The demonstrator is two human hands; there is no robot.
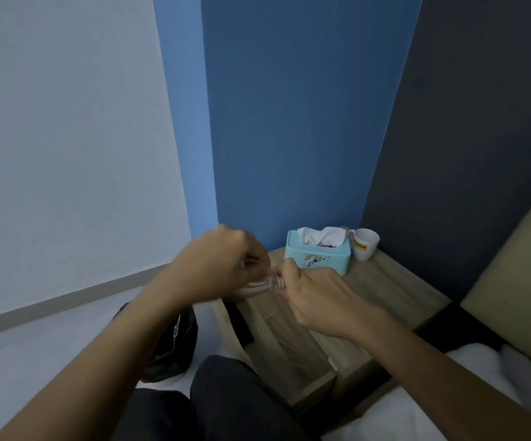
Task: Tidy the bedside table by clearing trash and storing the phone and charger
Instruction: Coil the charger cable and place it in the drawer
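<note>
- Leftmost, on the floor beside the table, a black bag (170, 351) sits open and slack; likely the place for trash, soft enough that it may need holding open
- Next, the left hand (222, 262) is curled into a fist over the table's left edge, fingers closed round something pale and blurred
- Between the two hands runs what looks like a white cable (262, 284), probably the charger lead; motion blur hides whether it is coiled or only stretched
- By my judgement such a lead is light, limp and a bit springy, so it wants gripping in the bundle's middle, with the plug ends kept from whipping loose
- Then the right hand (313, 294) is closed too, pinching the other end of the pale strand, knuckles up
- Under both hands lies the wooden table (385, 291); its top near them looks bare of a phone, which I cannot find
- Further back, a blue tissue box (318, 254) stands upright with tissue poking out, light and easy to crush
- Rightmost, a white mug (365, 244) stands just beside the box, hard and breakable; take it by the handle or body
</note>
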